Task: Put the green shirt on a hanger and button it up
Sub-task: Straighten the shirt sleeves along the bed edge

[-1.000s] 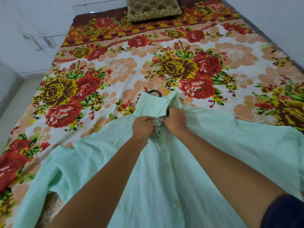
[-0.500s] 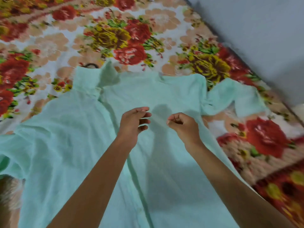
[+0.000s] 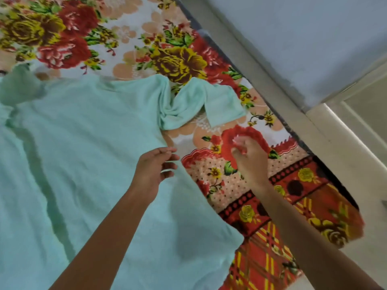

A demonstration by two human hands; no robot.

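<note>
The mint-green shirt lies spread flat on the floral bed sheet. Its collar shows at the far left edge, and its right sleeve is twisted and bunched toward the bed's right side. The hanger is hidden from view. My left hand hovers over the shirt's right side edge with fingers loosely apart and nothing in it. My right hand is over the bare sheet just right of the shirt, fingers curled loosely and blurred, holding nothing that I can see.
The bed's right edge runs diagonally close to a pale wall. A white frame or door edge stands at the right. Pale floor shows below the sheet's corner.
Both hands have left the buttons near the collar and swung right, off the placket. The view has turned right, so the shirt's right sleeve and the bed edge have come into sight.
</note>
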